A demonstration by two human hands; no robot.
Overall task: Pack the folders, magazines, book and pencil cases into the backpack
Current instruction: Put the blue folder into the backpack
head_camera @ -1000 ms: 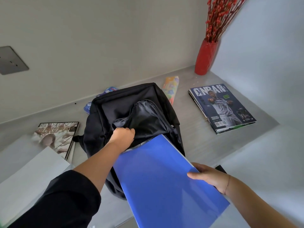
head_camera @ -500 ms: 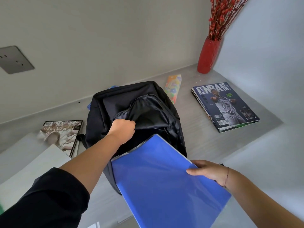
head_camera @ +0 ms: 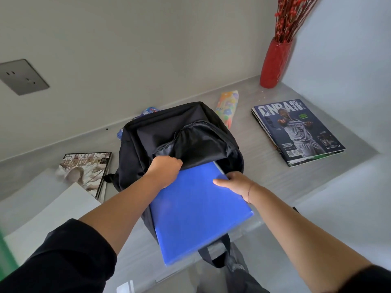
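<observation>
Gripping backpack (head_camera: pixel 148 140) on grey desk (head_camera: pixel 256 163), left fingers (head_camera: pixel 174 163), right fingers (head_camera: pixel 221 183) pinching blue folder (head_camera: pixel 196 210), beige wall (head_camera: pixel 148 49) behind

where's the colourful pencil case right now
In the head view the colourful pencil case lies on the grey desk, right of centre toward the back, between the black backpack and the NBA magazine, nearer the backpack.
</observation>
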